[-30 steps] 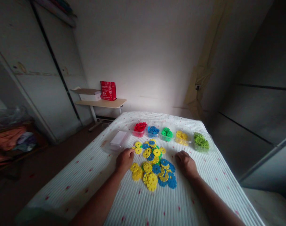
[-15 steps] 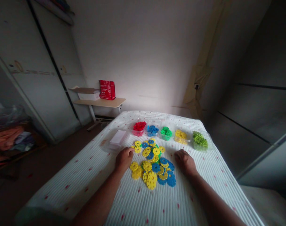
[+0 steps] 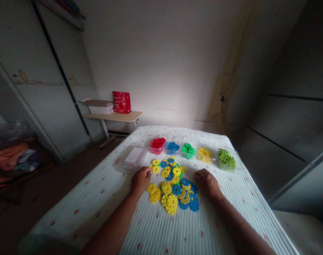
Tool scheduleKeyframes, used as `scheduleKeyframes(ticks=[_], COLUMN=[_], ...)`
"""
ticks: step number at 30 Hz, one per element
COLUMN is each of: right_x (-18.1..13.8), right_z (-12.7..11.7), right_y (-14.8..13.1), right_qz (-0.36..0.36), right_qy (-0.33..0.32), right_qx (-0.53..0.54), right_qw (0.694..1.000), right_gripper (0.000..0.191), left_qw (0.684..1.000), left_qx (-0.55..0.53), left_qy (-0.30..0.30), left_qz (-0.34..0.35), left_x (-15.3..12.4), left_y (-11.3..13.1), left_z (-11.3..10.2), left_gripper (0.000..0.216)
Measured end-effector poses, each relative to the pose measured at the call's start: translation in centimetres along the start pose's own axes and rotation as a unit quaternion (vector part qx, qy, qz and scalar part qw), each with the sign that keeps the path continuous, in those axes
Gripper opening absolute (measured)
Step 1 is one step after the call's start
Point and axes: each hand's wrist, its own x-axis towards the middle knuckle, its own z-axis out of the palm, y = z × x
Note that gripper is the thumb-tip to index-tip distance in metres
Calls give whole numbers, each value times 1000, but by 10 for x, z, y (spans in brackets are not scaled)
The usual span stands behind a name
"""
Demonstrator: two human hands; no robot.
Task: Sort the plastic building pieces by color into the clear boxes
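Observation:
A loose pile of notched plastic discs in yellow (image 3: 172, 204), blue (image 3: 193, 202) and some green lies on the table between my two hands. My left hand (image 3: 141, 180) rests at the pile's left side, fingers curled in, close to the small yellow discs. On the other side my right hand (image 3: 207, 181) lies on the cloth, also curled, next to the blue discs and a yellow disc (image 3: 183, 169) near its fingertips. Nothing shows in either hand, though the undersides of the fingers are hidden.
Behind the pile stand clear tubs of red (image 3: 157, 143), blue (image 3: 173, 147), green (image 3: 187, 150), yellow (image 3: 204, 153) and light green (image 3: 226, 158) pieces. A clear container with a white block (image 3: 134, 156) sits at the left. A side table (image 3: 124, 116) carries a red bag (image 3: 121, 102).
My right hand has shifted slightly left, nearer the discs. My left hand and the pile look about the same.

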Motion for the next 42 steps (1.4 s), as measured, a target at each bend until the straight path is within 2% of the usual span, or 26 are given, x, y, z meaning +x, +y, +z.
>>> scheduleKeyframes(ticks=[4, 8, 19, 26, 32, 42], right_x=[1, -1, 6, 30, 44, 43], right_z=[3, 5, 13, 25, 31, 39], right_y=[-11, -18, -16, -40, -56, -47], right_qz=[-15, -16, -27, -22, -17, 8], right_qy=[-11, -25, -25, -25, -48, -34], right_qx=[76, 89, 53, 65, -5, 60], right_qw=[997, 996, 998, 997, 999, 998], right_gripper=[31, 30, 28, 34, 32, 26], left_qw=[1000, 1000, 1000, 1000, 1000, 1000], left_qx=[-2, -7, 9, -1, -4, -16], left_qy=[-4, -5, -14, -11, 0, -8], left_qz=[0, -7, -19, -8, -4, -13], left_x=[0, -1, -2, -2, -2, -2], left_y=[0, 1, 5, 3, 2, 4], left_z=[0, -1, -3, -2, -1, -1], left_gripper=[28, 27, 27, 26, 26, 26])
